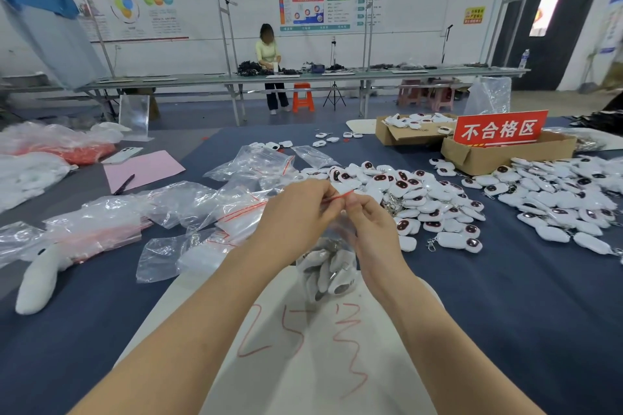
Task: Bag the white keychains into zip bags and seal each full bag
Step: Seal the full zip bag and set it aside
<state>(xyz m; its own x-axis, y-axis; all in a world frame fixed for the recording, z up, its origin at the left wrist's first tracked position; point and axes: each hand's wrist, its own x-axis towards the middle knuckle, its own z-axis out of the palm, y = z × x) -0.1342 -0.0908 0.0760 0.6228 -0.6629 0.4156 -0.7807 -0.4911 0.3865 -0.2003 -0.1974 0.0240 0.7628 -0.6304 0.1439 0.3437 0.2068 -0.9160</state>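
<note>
The zip bag (323, 246) of white keychains (337, 274) hung over the white sheet (303, 364) on the counter (505, 313), your left hand (296, 212) and right hand (367, 226) pinching its red seal strip (338, 195) and hiding its top. Loose keychains (421, 199) lay heaped to the right, empty bags (236, 209) to the left.

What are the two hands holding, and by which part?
A zip bag of white keychains; left hand and right hand both pinch its red zip strip at the top.

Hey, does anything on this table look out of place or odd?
One thing: what looks like a long white plush toy lies at the left among the empty zip bags; it is no keychain. The keychains are merely loosely heaped.
</note>
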